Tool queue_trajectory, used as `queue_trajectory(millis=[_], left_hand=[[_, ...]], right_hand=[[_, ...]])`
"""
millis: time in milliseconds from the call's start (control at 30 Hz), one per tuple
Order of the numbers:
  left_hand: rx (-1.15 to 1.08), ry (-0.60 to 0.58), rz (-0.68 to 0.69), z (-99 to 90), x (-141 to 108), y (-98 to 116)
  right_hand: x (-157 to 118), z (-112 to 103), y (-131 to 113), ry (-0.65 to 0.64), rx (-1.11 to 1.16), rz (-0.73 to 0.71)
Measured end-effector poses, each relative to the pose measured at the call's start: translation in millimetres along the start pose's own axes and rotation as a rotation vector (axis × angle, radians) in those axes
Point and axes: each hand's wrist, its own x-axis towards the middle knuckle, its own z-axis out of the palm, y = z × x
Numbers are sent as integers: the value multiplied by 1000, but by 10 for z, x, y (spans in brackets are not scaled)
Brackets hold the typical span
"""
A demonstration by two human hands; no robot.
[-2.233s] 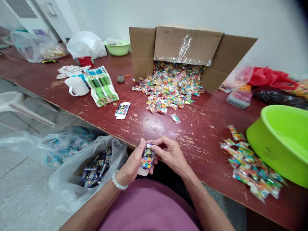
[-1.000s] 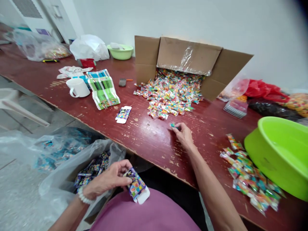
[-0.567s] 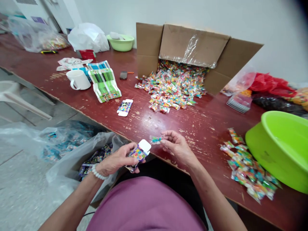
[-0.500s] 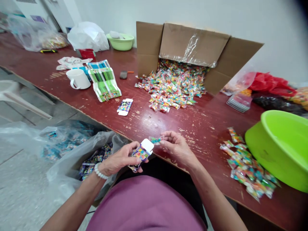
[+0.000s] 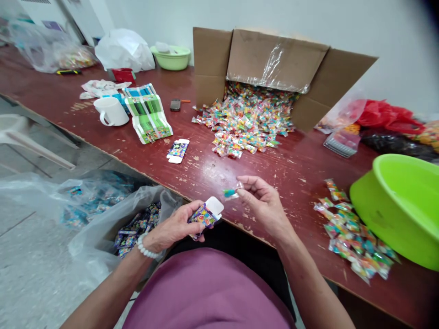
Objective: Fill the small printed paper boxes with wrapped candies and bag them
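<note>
My left hand [image 5: 180, 225] is closed around a small purple printed candy box [image 5: 203, 216], whose white end flap stands up at the top. Between the thumb and fingertips of my right hand [image 5: 260, 200] is a candy in a clear wrapper [image 5: 230, 193], blue-green inside, held just above the table edge and apart from the box. Beyond my hands a heap of wrapped candies [image 5: 247, 121] spills from a cardboard box [image 5: 274, 61] lying on its side. A flattened purple box [image 5: 178, 151] rests on the table farther left.
A green basin [image 5: 387, 205] stands at the right beside a small pile of wrapped candies [image 5: 356, 237]. A white mug [image 5: 111, 112] and green printed card sheets [image 5: 151, 121] are at the left. Below the table edge, a plastic bag [image 5: 92, 242] contains several purple boxes [image 5: 137, 228].
My right hand has moved up and to the right with the candy, away from the box. My left hand has shifted slightly up and right, still holding the box.
</note>
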Motion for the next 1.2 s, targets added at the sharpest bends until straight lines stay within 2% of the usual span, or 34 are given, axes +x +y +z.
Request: queue_trajectory(millis=[133, 300, 400, 500, 600, 700, 800, 867, 1033, 1133, 1200], left_hand=[[-26, 28, 31, 79, 35, -18], [-51, 58, 69, 127, 65, -44], [-14, 81, 65, 131, 73, -57], [41, 67, 69, 152, 75, -65], [32, 28, 77, 191, 69, -71], [-22, 18, 75, 220, 75, -85], [-40, 41, 74, 229, 99, -108], [-39, 42, 76, 232, 112, -121], [-70, 73, 57, 254, 110, -118], [-102, 131, 66, 265, 109, -109], [-112, 142, 79, 269, 118, -108]], right_hand=[[-115, 135, 24, -123, -150, -3], [-166, 169, 17, -178, -328, -109], [-159, 148, -18, -164, -392, -139], [-179, 176, -25, -202, -455, -197], [-204, 220, 0, -251, -451, -178], [-200, 248, 41, -177, -488, -176], [-188, 275, 55, -39, -554, -278], [-186, 286, 40, -28, -560, -308], [-172, 233, 45, -201, -402, -120], [-157, 205, 103, -186, -288, -66], [-151, 218, 127, -153, -329, -98]])
